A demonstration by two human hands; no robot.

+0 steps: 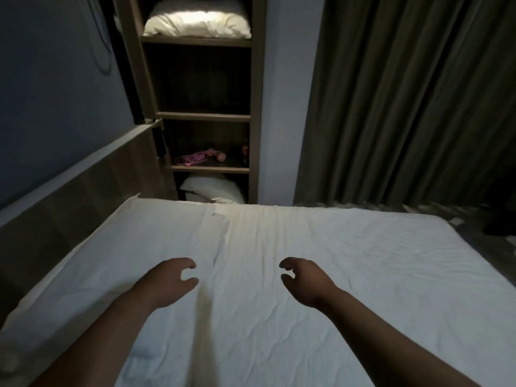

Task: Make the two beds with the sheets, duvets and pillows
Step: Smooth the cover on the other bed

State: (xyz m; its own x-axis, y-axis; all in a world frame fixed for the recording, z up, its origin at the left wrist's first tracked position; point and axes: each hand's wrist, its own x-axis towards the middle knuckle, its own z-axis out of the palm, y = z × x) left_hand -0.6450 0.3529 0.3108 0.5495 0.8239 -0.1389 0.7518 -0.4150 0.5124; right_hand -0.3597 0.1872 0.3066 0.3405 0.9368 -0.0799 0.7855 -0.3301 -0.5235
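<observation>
Sheet (371,269) under loosely curled left hand (171,281), right hand (305,281)

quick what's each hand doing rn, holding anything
Left hand: open, fingers loosely curled, holding nothing, over the white sheet.
Right hand: open, fingers loosely curled, holding nothing.

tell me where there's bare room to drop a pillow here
The sheet is bare, from the wooden panel across to the curtain side. The second shelf looks free too. The other shelves are taken: top pillow, pink items, bottom pillow.
</observation>
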